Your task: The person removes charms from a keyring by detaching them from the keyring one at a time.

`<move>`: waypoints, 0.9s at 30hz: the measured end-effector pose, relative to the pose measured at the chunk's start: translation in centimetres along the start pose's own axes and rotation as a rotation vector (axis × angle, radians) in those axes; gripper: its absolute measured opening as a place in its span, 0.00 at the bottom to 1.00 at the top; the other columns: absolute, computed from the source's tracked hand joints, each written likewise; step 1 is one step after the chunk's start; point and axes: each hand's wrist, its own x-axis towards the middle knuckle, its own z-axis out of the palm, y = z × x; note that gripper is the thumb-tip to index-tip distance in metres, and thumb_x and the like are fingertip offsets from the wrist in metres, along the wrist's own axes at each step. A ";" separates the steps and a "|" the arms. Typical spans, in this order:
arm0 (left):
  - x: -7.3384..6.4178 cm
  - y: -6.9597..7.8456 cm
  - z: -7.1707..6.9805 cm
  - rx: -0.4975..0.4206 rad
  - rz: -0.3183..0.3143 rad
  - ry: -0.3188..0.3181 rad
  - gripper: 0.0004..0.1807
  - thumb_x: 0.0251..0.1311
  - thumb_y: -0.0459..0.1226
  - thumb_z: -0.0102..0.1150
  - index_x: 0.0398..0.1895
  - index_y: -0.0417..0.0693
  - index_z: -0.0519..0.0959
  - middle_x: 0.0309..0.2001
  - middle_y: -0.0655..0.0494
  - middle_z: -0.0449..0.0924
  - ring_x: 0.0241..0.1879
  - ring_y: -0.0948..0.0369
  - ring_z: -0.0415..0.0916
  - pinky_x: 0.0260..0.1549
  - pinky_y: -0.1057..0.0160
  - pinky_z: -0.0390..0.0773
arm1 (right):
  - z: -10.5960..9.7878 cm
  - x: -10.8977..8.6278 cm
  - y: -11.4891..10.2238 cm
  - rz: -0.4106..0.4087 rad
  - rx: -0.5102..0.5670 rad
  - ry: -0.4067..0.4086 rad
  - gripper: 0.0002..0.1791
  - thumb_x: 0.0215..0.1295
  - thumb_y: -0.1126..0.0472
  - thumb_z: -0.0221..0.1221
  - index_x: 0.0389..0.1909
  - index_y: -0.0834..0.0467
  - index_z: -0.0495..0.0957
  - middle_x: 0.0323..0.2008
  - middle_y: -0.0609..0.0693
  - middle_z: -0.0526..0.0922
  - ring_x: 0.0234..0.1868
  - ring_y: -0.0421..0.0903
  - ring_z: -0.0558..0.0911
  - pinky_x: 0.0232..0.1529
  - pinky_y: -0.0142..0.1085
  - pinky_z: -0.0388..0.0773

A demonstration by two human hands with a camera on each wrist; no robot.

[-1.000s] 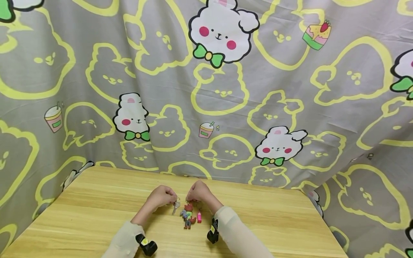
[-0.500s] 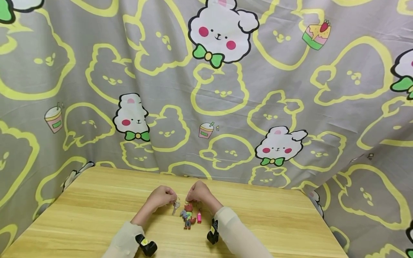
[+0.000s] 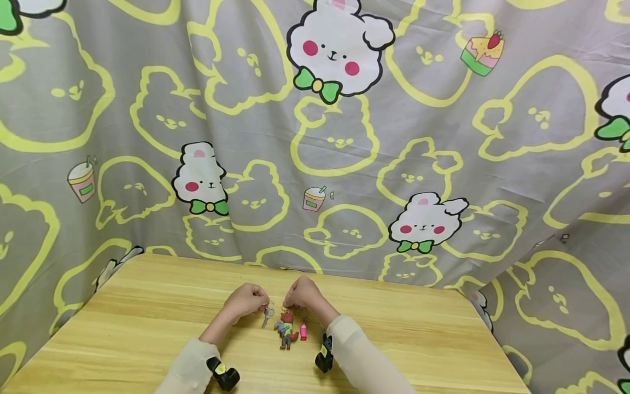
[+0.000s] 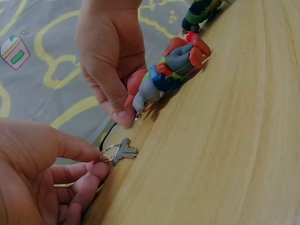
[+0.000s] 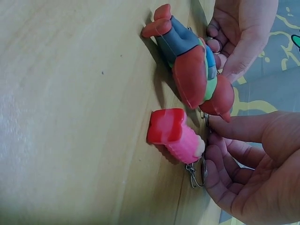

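My left hand (image 3: 246,300) pinches a split ring (image 4: 108,153) between thumb and fingertips, and silver keys (image 4: 124,151) hang from it close over the table. Just to the right, my right hand (image 3: 304,293) holds the small metal ring at the head of a fox figure keychain (image 3: 286,331) between thumb and forefinger. The fox, in green top and grey trousers with a small grey-and-blue figure at its chest, lies on the table, feet towards me. Beside it, under the right wrist, lies a pink pencil-shaped charm (image 5: 180,140), its metal ring (image 5: 199,173) right at my right fingers.
The wooden table (image 3: 147,328) reaches back to a grey curtain (image 3: 275,126) printed with yellow outlines and white cartoon animals, which also closes both sides. Black camera mounts (image 3: 223,375) sit on both wrists.
Hardly anything differs. The left hand and its keys have shifted very slightly to the left; the right hand, fox figure and pink charm stay nearly in place.
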 end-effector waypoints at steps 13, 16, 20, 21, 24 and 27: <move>-0.1 -0.2 -0.3 0.007 -0.035 0.008 0.07 0.60 0.33 0.58 0.26 0.42 0.82 0.25 0.54 0.79 0.23 0.62 0.65 0.23 0.66 0.64 | 0.3 0.2 -0.4 0.036 0.013 -0.037 0.09 0.53 0.69 0.71 0.17 0.66 0.84 0.10 0.47 0.72 0.14 0.41 0.66 0.18 0.32 0.63; 0.1 -0.1 -0.4 -0.013 -0.058 -0.002 0.06 0.61 0.33 0.58 0.28 0.41 0.82 0.25 0.53 0.79 0.25 0.61 0.69 0.26 0.66 0.68 | 0.2 0.3 -0.5 0.034 0.031 -0.054 0.09 0.56 0.67 0.70 0.19 0.66 0.85 0.12 0.49 0.75 0.15 0.41 0.68 0.19 0.32 0.65; 0.4 0.3 -0.6 -0.040 -0.071 -0.028 0.07 0.64 0.34 0.58 0.32 0.37 0.81 0.25 0.49 0.79 0.29 0.59 0.74 0.29 0.65 0.74 | -0.5 0.3 -0.9 0.017 0.047 -0.081 0.09 0.62 0.64 0.68 0.25 0.65 0.86 0.21 0.56 0.84 0.21 0.45 0.77 0.24 0.35 0.74; 0.5 0.4 -0.7 -0.041 -0.070 -0.035 0.08 0.64 0.34 0.58 0.34 0.36 0.80 0.26 0.49 0.80 0.30 0.58 0.75 0.30 0.64 0.75 | -0.7 0.3 -1.0 0.008 0.044 -0.090 0.09 0.64 0.63 0.67 0.27 0.64 0.86 0.24 0.58 0.86 0.23 0.47 0.79 0.27 0.37 0.77; 0.3 0.8 -0.9 -0.029 -0.060 -0.058 0.09 0.67 0.35 0.57 0.38 0.35 0.78 0.31 0.46 0.81 0.31 0.57 0.77 0.30 0.62 0.77 | -1.4 0.3 -1.3 -0.057 0.002 -0.114 0.09 0.67 0.61 0.65 0.31 0.64 0.86 0.29 0.60 0.87 0.29 0.52 0.84 0.32 0.40 0.80; 0.0 1.3 -0.9 0.039 -0.037 -0.060 0.12 0.70 0.38 0.57 0.45 0.36 0.77 0.33 0.47 0.80 0.28 0.57 0.75 0.27 0.61 0.73 | -2.2 0.2 -1.7 -0.157 -0.080 -0.110 0.09 0.68 0.60 0.65 0.35 0.63 0.86 0.35 0.58 0.87 0.30 0.49 0.82 0.31 0.36 0.77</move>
